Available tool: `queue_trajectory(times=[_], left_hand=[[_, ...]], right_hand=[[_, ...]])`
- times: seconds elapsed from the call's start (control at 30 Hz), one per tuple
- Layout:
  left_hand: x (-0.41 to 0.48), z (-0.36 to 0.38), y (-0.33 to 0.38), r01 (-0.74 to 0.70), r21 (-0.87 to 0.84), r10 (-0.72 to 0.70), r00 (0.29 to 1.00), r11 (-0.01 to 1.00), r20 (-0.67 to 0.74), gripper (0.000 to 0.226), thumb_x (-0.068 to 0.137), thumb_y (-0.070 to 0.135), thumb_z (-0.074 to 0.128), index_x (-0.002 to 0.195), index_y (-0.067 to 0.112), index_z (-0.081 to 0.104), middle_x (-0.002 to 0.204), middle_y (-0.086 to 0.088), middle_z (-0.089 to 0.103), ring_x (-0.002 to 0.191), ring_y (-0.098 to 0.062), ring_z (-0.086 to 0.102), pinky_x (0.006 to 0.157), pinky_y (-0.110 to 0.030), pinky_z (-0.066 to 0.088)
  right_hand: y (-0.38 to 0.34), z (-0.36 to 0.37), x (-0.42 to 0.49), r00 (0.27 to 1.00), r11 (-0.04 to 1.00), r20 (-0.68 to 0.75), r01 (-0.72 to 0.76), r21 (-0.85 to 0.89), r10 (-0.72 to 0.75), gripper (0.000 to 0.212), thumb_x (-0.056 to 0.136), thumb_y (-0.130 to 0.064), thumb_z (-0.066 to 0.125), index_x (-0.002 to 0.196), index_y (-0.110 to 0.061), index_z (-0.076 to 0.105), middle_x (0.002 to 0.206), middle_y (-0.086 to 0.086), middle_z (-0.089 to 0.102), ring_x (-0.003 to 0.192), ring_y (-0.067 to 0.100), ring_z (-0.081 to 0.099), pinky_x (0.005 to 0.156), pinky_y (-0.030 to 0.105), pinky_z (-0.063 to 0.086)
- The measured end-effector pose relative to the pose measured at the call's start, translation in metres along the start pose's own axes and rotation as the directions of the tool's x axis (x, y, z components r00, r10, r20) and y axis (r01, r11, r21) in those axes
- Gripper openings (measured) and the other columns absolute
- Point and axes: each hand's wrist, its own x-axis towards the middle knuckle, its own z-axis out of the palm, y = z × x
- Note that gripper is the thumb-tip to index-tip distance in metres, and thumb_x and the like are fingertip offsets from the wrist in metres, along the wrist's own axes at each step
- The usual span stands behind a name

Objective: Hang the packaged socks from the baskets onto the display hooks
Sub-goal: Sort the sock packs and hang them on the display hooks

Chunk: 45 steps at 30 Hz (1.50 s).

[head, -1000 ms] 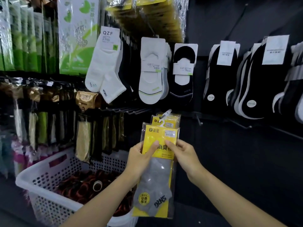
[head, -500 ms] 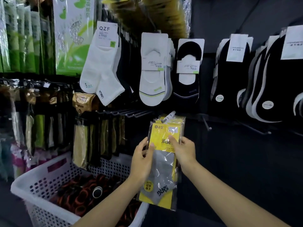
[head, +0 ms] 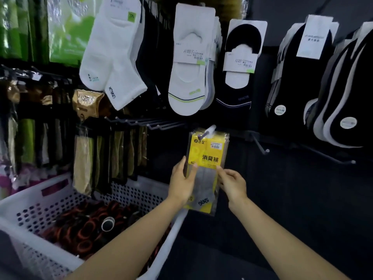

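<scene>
A yellow sock pack point(head: 209, 150) with a grey sock inside hangs on a display hook point(head: 207, 131), in front of more packs of the same kind. My left hand point(head: 181, 182) grips its left edge with the thumb on the front. My right hand point(head: 232, 183) pinches the pack's right edge at mid-height. The hook's white tip pokes through the hole at the top of the pack. A white perforated basket point(head: 50, 195) stands at the lower left, holding dark packs with red-orange rings.
White and black socks point(head: 189, 77) hang on the row above. Bare hooks point(head: 260, 146) jut out to the right of the yellow packs, and several more point(head: 141, 123) to the left. Gold and green packs point(head: 84, 158) hang over the basket.
Both hands lifted the yellow pack up and toward the wall; its top hole now sits over the hook. The camera moved closer to the display.
</scene>
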Motion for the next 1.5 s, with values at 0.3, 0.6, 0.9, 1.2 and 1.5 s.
queue_trajectory(times=[0.3, 0.6, 0.9, 1.2, 1.5], left_hand=[[-0.174, 0.004, -0.090, 0.121, 0.041, -0.126, 0.977, 0.992, 0.169, 0.061, 0.080, 0.056, 0.053, 0.136, 0.035, 0.041, 0.136, 0.018, 0.041, 0.125, 0.001, 0.040, 0.104, -0.025, 0.039], [-0.338, 0.003, -0.211, 0.296, 0.539, -0.602, 0.547, 0.789, 0.581, 0.064, 0.085, 0.058, 0.053, 0.136, 0.019, 0.047, 0.133, -0.004, 0.056, 0.119, -0.015, 0.054, 0.102, -0.027, 0.041], [-0.370, -0.016, -0.217, 0.111, 0.684, -0.693, 0.105, 0.721, 0.714, 0.050, 0.082, 0.049, 0.065, 0.126, 0.024, 0.060, 0.138, 0.006, 0.052, 0.123, -0.009, 0.047, 0.101, -0.019, 0.035], [-0.385, -0.016, -0.219, 0.170, 0.547, -0.572, 0.308, 0.819, 0.760, 0.020, 0.071, 0.028, 0.082, 0.076, 0.035, 0.064, 0.077, 0.021, 0.063, 0.079, 0.001, 0.059, 0.078, -0.025, 0.047], [-0.332, -0.006, -0.176, -0.225, 0.576, -0.040, 0.911, 0.786, 0.411, 0.081, 0.068, 0.047, 0.079, 0.137, 0.020, 0.046, 0.139, -0.003, 0.048, 0.132, -0.023, 0.039, 0.112, -0.039, 0.026]], right_hand=[[0.100, -0.111, -0.125, 0.938, 0.951, 0.291, -0.099, -0.292, 0.187, 0.028, 0.084, -0.034, 0.068, 0.111, -0.025, 0.061, 0.115, -0.008, 0.063, 0.109, 0.007, 0.060, 0.098, 0.031, 0.048], [0.249, -0.250, -0.257, 0.820, 0.726, 0.107, -0.428, -0.538, 0.563, 0.019, 0.085, -0.011, 0.069, 0.101, -0.003, 0.064, 0.099, 0.011, 0.068, 0.093, 0.018, 0.062, 0.070, 0.014, 0.045], [0.290, -0.264, -0.301, 0.414, 0.505, 0.375, -0.268, -0.821, 0.830, 0.034, 0.082, -0.035, 0.071, 0.111, -0.018, 0.065, 0.106, -0.002, 0.064, 0.098, 0.011, 0.060, 0.082, 0.021, 0.045], [0.285, -0.237, -0.306, 0.281, 0.403, 0.398, 0.042, -0.914, 0.873, 0.027, 0.078, -0.049, 0.071, 0.092, -0.031, 0.058, 0.097, -0.014, 0.054, 0.089, 0.005, 0.051, 0.076, 0.021, 0.043], [0.243, -0.252, -0.265, 0.555, 0.653, 0.474, -0.175, -0.737, 0.684, 0.049, 0.069, -0.048, 0.077, 0.113, -0.029, 0.066, 0.113, -0.021, 0.065, 0.107, 0.000, 0.059, 0.102, 0.019, 0.040]])
